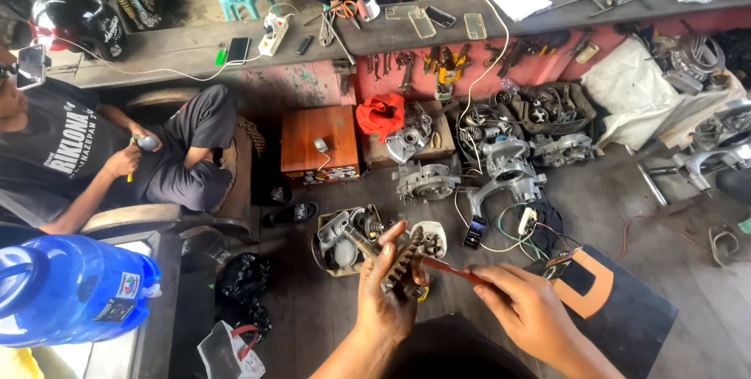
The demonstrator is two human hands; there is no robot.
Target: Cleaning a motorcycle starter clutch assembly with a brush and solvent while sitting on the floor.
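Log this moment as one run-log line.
left hand: grips gear cluster | right hand: holds red tool against it | below: parts box | floor: phone

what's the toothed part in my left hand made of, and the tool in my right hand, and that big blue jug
The toothed part in your left hand looks like bare metal, dull grey-brown and greasy. The tool in your right hand has a red shaft, perhaps painted metal or plastic; too blurred to tell. The blue jug looks like translucent glossy plastic, since light shows through it.
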